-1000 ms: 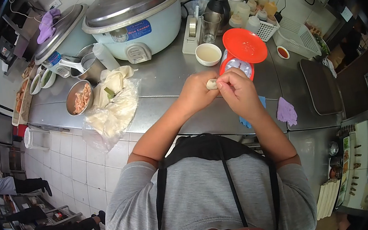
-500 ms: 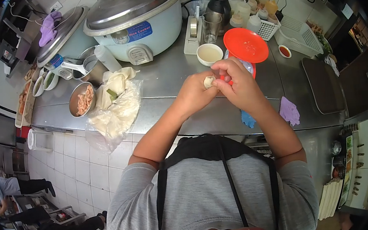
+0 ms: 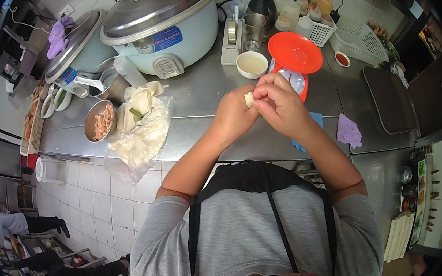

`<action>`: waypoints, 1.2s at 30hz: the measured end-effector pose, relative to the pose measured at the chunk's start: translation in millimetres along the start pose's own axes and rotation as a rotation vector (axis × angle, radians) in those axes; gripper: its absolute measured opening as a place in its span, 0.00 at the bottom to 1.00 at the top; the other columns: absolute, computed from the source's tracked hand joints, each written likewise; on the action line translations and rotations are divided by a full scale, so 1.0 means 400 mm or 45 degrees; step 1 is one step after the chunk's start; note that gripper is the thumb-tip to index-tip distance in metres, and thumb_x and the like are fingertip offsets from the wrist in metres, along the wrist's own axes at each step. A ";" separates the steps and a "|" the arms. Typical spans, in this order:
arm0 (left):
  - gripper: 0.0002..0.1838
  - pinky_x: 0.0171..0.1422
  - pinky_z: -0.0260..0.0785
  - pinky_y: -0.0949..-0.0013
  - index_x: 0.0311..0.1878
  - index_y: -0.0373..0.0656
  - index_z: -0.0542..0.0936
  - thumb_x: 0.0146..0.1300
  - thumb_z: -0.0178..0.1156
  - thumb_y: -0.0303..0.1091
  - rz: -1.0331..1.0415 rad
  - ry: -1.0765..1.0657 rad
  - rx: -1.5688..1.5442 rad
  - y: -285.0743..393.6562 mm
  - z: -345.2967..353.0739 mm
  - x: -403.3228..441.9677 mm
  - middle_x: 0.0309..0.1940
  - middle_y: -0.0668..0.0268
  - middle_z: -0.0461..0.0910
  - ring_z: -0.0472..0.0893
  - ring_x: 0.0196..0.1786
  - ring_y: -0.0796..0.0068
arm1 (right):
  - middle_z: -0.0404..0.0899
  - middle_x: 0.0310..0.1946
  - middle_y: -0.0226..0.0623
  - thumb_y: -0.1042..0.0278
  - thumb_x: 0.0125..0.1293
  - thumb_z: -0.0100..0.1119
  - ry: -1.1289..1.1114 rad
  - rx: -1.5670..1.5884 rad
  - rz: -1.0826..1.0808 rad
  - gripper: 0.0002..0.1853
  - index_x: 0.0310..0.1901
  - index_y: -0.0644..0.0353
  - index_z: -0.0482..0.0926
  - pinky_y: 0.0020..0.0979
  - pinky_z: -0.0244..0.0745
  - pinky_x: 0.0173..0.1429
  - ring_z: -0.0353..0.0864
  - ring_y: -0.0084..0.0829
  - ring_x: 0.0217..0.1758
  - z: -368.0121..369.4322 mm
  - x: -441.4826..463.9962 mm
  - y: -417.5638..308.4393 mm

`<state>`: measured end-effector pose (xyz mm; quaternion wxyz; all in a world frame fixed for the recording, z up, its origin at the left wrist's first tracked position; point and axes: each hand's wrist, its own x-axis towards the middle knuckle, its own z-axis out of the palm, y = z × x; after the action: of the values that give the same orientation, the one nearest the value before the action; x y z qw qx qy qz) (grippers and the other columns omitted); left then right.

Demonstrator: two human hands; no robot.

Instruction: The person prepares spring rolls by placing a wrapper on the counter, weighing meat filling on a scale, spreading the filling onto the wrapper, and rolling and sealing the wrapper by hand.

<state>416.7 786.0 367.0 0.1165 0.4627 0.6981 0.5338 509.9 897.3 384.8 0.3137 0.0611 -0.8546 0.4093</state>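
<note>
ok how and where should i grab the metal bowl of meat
Probably best by the left rim of the metal bowl, coming from the left: its round edge is exposed there, while pale sheets crowd its right and a pot stands behind. Keep it level; meat is inside.

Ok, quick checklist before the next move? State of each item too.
1. Small pale piece held: ok, between the left hand and the right hand.
2. Piece's closure: cannot tell, fingers cover part of it.
3. Pale sheets available: ok, on the counter to the left, on clear plastic.
4. Sheets clear on top: not ok, a green strip lies on them.
5. Pink filling available: ok, some in the metal bowl beside the sheets.
6. Scale reading: cannot tell, dial partly hidden and too small to read.
</note>
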 end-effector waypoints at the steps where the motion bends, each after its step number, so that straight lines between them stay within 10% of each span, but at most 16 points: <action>1: 0.07 0.32 0.67 0.70 0.32 0.36 0.74 0.54 0.56 0.30 0.011 -0.006 -0.009 0.000 0.002 -0.002 0.22 0.61 0.76 0.75 0.27 0.75 | 0.68 0.40 0.40 0.77 0.53 0.58 -0.027 0.046 0.038 0.06 0.33 0.65 0.74 0.27 0.71 0.41 0.74 0.31 0.38 0.001 -0.005 0.003; 12: 0.10 0.34 0.67 0.55 0.33 0.40 0.76 0.50 0.61 0.35 0.026 -0.061 0.271 0.007 -0.001 0.000 0.26 0.52 0.77 0.76 0.31 0.49 | 0.69 0.39 0.37 0.75 0.52 0.59 -0.067 -0.054 -0.015 0.07 0.35 0.61 0.76 0.30 0.68 0.46 0.71 0.33 0.43 -0.042 0.014 -0.002; 36: 0.09 0.33 0.68 0.57 0.33 0.37 0.76 0.51 0.59 0.32 0.053 0.089 0.159 0.042 -0.001 -0.023 0.27 0.51 0.77 0.77 0.32 0.49 | 0.71 0.36 0.38 0.76 0.48 0.63 0.382 -0.265 -0.200 0.09 0.33 0.61 0.77 0.30 0.68 0.40 0.72 0.33 0.36 0.019 -0.035 -0.018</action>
<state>430.1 778.8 378.5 0.0517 0.4646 0.7238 0.5075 520.1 885.0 377.7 0.4733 0.0331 -0.8285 0.2976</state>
